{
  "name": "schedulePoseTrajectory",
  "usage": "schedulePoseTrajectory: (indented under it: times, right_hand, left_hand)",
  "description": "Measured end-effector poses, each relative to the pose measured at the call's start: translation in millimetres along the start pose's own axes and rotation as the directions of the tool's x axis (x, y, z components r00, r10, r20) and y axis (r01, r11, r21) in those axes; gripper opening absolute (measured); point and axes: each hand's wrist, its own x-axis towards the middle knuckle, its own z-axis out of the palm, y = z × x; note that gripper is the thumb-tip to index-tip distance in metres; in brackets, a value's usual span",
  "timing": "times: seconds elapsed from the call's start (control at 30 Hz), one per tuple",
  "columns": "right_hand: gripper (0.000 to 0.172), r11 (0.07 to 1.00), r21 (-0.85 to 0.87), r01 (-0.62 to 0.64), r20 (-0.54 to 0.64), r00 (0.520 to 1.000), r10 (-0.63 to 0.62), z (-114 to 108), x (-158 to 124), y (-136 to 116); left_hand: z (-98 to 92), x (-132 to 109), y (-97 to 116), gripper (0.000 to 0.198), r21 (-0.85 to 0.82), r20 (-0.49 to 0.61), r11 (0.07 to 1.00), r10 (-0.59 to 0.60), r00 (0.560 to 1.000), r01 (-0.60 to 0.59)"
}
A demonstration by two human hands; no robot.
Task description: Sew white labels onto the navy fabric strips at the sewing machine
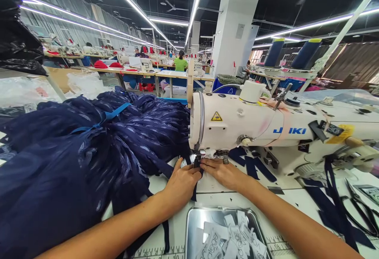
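A narrow navy fabric strip point(194, 194) runs under the needle area of a white sewing machine point(231, 121). My left hand point(184, 181) is closed on the strip just in front of the presser foot point(197, 159). From the other side, my right hand point(221, 172) has its fingers together and pressed down on the fabric at the foot. The fingertips of both hands nearly meet there, and the stitching point itself is mostly hidden. A large pile of navy lace-trimmed fabric point(142, 128), tied with a blue band point(117, 111), lies left of the machine.
A metal tray point(189, 227) of white printed labels point(233, 237) stands near the front edge. Navy scraps point(251, 166) lie beneath the machine arm. At the right are black scissors point(358, 207) and more navy strips point(325, 207). Thread cones point(306, 53) stand behind.
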Motion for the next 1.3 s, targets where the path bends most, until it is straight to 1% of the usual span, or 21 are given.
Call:
schedulePoseTrajectory:
  times: [0.27, 0.4, 0.57, 0.77, 0.87, 0.97, 1.13, 1.23, 1.3]
  right_hand:
    - [0.037, 0.998, 0.063, -0.022, 0.005, 1.000, 0.022, 3.3, -2.2, 2.5]
    - [0.037, 0.997, 0.072, -0.031, 0.005, 1.000, 0.031, 4.6, -1.6, 4.2]
    - [0.035, 0.996, 0.082, -0.020, -0.023, 0.999, 0.022, 1.9, 1.1, 5.7]
    - [0.034, 0.987, 0.156, -0.050, -0.054, 0.997, 0.059, 5.3, 1.5, 9.4]
    - [0.037, 0.988, 0.150, -0.049, -0.056, 0.997, 0.058, 8.3, 0.6, 11.9]
    - [0.039, 0.990, 0.124, -0.060, -0.056, 0.996, 0.067, 9.4, 0.4, 12.9]
    - [0.037, 0.995, 0.053, -0.088, -0.069, 0.993, 0.091, 7.8, 2.1, 10.6]
    - [0.037, 0.991, 0.056, -0.120, -0.081, 0.989, 0.124, 6.1, 3.2, 8.9]
    - [0.036, 0.990, 0.067, -0.127, -0.103, 0.986, 0.134, 4.5, 3.1, 8.0]
  left_hand:
    - [4.6, 2.8, 3.4, 0.024, 0.060, -0.012, 0.998, -0.014, 1.000, 0.014]
    - [4.7, 4.6, 6.0, 0.023, 0.096, -0.052, 0.995, -0.020, 0.998, 0.025]
    - [7.3, 7.7, 7.2, 0.017, 0.150, -0.114, 0.988, -0.017, 0.993, 0.034]
    - [12.9, 9.7, 5.2, 0.019, 0.206, -0.189, 0.978, 0.007, 0.982, 0.032]
    - [13.5, 10.0, 4.1, 0.020, 0.228, -0.214, 0.973, 0.018, 0.977, 0.032]
    - [13.2, 10.5, 2.6, 0.019, 0.234, -0.223, 0.972, 0.024, 0.975, 0.030]
    - [10.4, 9.8, 4.1, 0.017, 0.214, -0.216, 0.975, -0.006, 0.976, 0.054]
    - [6.2, 6.5, 6.8, 0.013, 0.188, -0.222, 0.979, -0.035, 0.975, 0.078]
    - [2.1, 3.2, 4.8, 0.012, 0.185, -0.208, 0.978, -0.055, 0.977, 0.094]
